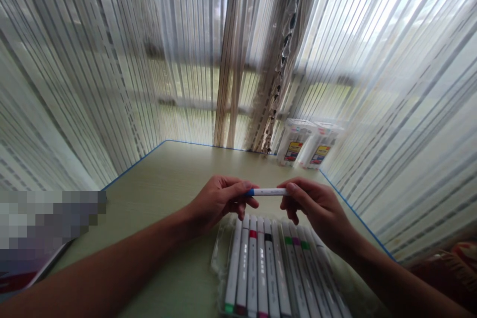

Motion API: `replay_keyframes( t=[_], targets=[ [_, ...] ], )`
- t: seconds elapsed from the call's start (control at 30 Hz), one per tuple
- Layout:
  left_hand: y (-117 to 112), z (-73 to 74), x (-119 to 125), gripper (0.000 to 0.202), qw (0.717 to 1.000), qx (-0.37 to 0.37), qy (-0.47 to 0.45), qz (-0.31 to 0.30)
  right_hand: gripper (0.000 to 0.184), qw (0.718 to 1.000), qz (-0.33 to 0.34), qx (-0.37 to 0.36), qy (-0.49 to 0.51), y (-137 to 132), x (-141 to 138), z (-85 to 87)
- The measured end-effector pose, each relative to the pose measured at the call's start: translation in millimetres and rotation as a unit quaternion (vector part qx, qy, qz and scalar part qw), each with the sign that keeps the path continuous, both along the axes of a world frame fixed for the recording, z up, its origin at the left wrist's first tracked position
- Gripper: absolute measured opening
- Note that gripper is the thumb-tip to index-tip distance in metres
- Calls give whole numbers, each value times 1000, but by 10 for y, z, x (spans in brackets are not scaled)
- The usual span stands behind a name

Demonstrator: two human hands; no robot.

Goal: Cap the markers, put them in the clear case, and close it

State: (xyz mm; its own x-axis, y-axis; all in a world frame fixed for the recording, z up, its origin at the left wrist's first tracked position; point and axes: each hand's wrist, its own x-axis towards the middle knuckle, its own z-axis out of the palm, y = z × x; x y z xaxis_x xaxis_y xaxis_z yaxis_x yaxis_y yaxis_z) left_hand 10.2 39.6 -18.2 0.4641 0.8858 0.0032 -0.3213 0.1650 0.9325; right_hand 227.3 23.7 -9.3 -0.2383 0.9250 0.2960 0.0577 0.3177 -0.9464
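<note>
Both my hands hold one white marker (269,192) level above the table. My left hand (219,200) pinches its blue-banded end, fingers closed. My right hand (316,206) grips the other end, fingers curled round it. Just below them lies a clear plastic case (220,253) with several white markers (261,268) side by side, banded red, black, green and purple.
The pale wooden table (164,184) has a blue edge and sits against striped sheer curtains. Two clear plastic marker boxes (307,143) stand at the back right corner. A blurred-out patch and a dark flat thing (26,268) lie at the left.
</note>
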Motion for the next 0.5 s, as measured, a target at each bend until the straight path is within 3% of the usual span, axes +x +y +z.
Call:
replay_keyframes(
  t=[0.5],
  targets=[
    [-8,-16,15,29,994,56,91,23,27,999,21,-10,-34,13,22,-29]
  ],
)
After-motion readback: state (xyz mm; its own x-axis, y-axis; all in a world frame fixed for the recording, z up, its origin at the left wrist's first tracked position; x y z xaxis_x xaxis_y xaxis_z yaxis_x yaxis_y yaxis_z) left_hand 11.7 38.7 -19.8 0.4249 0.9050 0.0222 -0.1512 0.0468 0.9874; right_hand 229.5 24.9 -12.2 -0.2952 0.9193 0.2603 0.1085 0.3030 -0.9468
